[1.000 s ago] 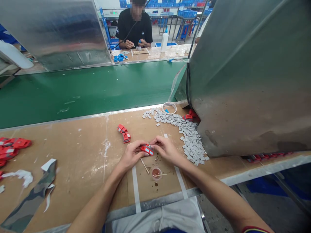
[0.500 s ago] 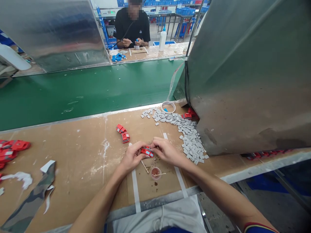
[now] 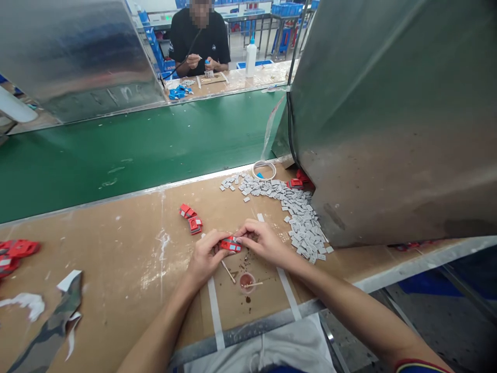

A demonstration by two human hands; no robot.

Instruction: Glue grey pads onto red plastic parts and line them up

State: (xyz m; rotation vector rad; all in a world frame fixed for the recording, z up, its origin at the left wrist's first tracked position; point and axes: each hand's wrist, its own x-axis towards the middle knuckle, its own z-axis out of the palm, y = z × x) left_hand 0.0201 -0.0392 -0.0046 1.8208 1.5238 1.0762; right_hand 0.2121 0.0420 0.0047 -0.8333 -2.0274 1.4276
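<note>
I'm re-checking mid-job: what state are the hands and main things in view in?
Left hand: gripping a red piece
Right hand: fingers at that piece, grip unclear
Cup: open, stick resting in it
Loose stick: lying near cup
Grey pieces: loose, spread in a heap
White ring: lying flat
Bottle: upright
Camouflage strip: lying, partly out of frame
</note>
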